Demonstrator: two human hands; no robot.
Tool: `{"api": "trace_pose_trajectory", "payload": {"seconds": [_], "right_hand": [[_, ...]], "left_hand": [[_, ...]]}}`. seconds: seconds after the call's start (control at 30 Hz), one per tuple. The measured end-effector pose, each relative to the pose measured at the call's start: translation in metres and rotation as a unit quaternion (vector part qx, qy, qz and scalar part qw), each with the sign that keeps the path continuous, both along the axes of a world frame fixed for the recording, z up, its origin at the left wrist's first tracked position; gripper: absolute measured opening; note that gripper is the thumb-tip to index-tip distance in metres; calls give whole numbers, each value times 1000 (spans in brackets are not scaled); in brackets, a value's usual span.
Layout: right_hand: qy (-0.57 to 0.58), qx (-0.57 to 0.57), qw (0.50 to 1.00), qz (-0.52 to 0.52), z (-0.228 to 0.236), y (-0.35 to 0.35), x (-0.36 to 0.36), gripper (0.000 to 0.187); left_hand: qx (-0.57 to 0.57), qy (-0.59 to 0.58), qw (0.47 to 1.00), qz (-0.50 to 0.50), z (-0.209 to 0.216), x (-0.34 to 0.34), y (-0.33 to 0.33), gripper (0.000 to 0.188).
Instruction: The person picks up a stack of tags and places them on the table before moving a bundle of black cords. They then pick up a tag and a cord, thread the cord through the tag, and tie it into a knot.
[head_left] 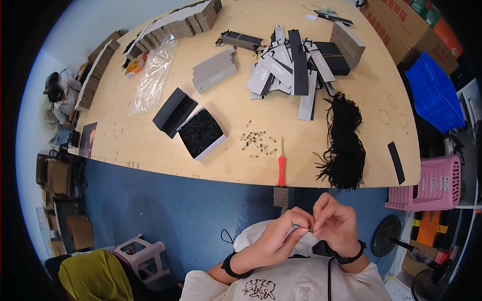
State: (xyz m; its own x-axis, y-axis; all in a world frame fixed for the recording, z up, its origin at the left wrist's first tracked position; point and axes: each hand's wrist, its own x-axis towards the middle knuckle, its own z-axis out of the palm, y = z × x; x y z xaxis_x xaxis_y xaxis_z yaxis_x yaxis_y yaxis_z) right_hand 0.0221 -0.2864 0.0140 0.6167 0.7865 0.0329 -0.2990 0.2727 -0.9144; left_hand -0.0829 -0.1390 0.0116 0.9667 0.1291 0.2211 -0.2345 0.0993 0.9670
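Above my lap, my left hand (282, 235) and my right hand (337, 227) are held close together with fingertips pinched. Between them runs a thin black cord (301, 228), mostly hidden by the fingers. On the table edge ahead lies a tool with a red handle (281, 171) and a slim pointed shaft. Just left of it are several small dark oval clips (257, 140), scattered loose. A bundle of black cords (346, 143) lies to the right. An uncovered box of small black clips (201, 134) sits farther left, beside its black lid (174, 113).
A heap of grey and black tags (291, 65) covers the table's far middle, next to banded card stacks (347, 46). Rubber bands (384, 117) and a black strip (395, 163) lie at right. A blue crate (435, 91) and pink basket (427, 185) stand beyond. Another person (63, 103) sits far left.
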Motion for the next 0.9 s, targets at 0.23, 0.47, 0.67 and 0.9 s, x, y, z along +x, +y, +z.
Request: {"api": "trace_pose_trajectory", "payload": {"seconds": [0.23, 0.47, 0.67, 0.9], "right_hand": [[152, 15, 987, 50, 6, 1, -2, 16], [121, 30, 990, 64, -8, -4, 3, 18], [22, 6, 998, 57, -2, -7, 11, 22], [-142, -44, 986, 81, 12, -9, 27, 21]], "left_hand": [[-50, 26, 996, -73, 4, 0, 5, 8], [-78, 36, 990, -113, 3, 2, 10, 7], [-48, 54, 989, -127, 9, 4, 13, 6], [23, 80, 989, -123, 12, 6, 16, 7]]}}
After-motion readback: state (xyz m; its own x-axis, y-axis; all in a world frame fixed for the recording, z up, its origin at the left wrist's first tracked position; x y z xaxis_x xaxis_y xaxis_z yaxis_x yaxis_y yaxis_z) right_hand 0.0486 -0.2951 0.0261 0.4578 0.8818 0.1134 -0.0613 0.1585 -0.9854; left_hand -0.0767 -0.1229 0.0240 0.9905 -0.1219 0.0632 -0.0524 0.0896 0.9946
